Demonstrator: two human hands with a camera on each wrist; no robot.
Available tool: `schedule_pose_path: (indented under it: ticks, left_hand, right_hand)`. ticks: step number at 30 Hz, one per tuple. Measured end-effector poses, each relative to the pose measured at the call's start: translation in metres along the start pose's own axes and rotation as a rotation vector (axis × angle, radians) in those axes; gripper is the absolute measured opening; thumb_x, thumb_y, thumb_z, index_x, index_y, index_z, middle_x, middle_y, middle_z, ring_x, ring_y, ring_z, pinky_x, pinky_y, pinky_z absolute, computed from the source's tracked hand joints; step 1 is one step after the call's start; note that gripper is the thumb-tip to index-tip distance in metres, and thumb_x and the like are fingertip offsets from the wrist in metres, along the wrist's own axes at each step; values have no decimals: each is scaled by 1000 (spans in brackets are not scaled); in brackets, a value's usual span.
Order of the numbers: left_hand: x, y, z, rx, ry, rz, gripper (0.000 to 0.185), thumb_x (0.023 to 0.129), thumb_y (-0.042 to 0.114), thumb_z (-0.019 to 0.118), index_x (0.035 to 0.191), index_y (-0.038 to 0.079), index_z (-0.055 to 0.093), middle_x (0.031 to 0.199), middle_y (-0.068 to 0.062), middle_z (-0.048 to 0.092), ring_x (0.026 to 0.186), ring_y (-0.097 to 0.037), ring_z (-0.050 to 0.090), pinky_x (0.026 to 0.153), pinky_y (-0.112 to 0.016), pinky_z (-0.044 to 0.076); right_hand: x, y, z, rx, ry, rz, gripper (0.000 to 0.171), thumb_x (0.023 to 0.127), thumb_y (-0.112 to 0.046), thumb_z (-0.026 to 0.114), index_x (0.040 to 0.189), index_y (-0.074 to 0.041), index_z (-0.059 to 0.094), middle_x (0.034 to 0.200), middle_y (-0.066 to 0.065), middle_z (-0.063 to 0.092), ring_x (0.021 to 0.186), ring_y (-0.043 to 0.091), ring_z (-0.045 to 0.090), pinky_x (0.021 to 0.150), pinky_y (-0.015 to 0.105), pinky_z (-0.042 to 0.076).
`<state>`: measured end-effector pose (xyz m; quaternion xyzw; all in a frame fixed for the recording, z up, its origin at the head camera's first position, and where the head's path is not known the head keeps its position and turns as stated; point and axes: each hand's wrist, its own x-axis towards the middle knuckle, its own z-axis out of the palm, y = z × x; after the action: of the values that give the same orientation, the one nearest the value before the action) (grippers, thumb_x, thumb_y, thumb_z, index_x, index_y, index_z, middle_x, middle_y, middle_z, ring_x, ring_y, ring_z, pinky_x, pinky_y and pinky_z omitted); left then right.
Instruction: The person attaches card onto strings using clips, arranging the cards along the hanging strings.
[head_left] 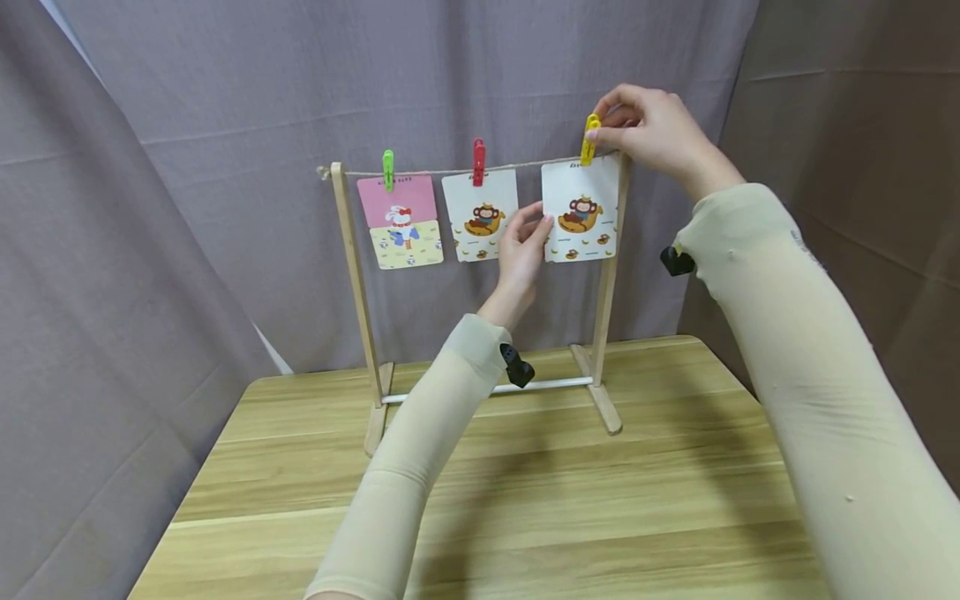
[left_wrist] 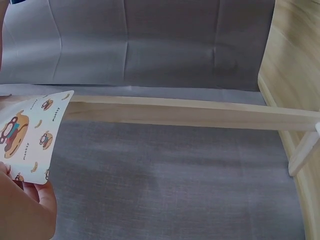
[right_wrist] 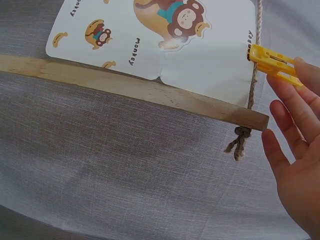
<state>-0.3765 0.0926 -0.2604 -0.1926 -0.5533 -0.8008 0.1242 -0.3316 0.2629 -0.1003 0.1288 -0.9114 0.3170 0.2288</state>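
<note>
Knotted rope end [right_wrist: 239, 142] beside right hand [right_wrist: 295, 165]

hand [left_wrist: 22, 212] holding monkey card [left_wrist: 31, 137], wooden post [left_wrist: 190, 112]

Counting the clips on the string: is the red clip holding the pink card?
No, the red clip holds the middle monkey card, while the green clip holds the pink card.

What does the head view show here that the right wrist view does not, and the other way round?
Only the head view shows the green clothes peg on the pink rabbit card, the red clothes peg, the left hand and the wooden table. Only the right wrist view shows the knotted end of the twine. Both show the right hand pinching the yellow clothes peg on the white monkey card.
</note>
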Motion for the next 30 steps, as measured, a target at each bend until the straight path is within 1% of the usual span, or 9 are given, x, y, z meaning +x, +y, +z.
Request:
schedule_pose_path:
  ticks: [6, 13, 18, 22, 26, 30]
  left_hand:
    - [1, -2, -1, 13, 8, 14, 27, 99, 12, 66, 125, 6, 67, 94, -1, 68, 81, -8, 60, 67, -22, 47]
    - [0, -3, -1, 15, -2, 18, 28, 99, 14, 67, 125, 6, 67, 93, 3, 68, 82, -8, 60, 67, -23, 46]
    - [0, -2, -1, 12, 1, 16, 27, 99, 14, 66, 125, 6, 67, 95, -1, 69, 82, -9, 61, 68, -23, 47]
    - [0, -1, -2, 11, -1, 11, 27, 99, 15, 66, 124, 7, 67, 97, -1, 69, 84, -9, 60, 69, -23, 46]
    - [1, -1, -1, 12, -8, 11, 27, 99, 15, 66, 125, 7, 66, 96, 2, 68, 84, -8, 58, 69, -22, 45]
    - [1, -3, -1, -8, -7, 15, 28, 99, 12, 66, 126, 4, 66, 93, 4, 67, 82, -8, 59, 68, -22, 45]
  right_hand:
    - [0, 0, 0, 1, -15, 4, 45, 98, -41, 65, 129, -9, 59, 117, 2, 64, 104, 17, 55, 81, 28, 41]
    - [0, 1, 0, 7, -25, 15, 45, 98, -41, 64, 130, -9, 59, 119, 4, 65, 106, 17, 56, 82, 28, 41]
    - [1, 1, 0, 3, -32, 27, 46, 98, -43, 64, 130, -10, 59, 124, 7, 64, 111, 19, 55, 85, 31, 41]
    - [1, 3, 0, -5, -45, 25, 46, 98, -43, 64, 129, -10, 60, 122, 7, 65, 111, 20, 53, 86, 31, 39]
    - [1, 6, 1, 5, -58, 31, 46, 97, -43, 65, 129, -10, 60, 117, 4, 66, 109, 19, 54, 84, 29, 39]
    - [1, 6, 2, 11, -65, 39, 48, 97, -44, 64, 131, -10, 60, 120, 5, 65, 109, 19, 54, 84, 29, 40]
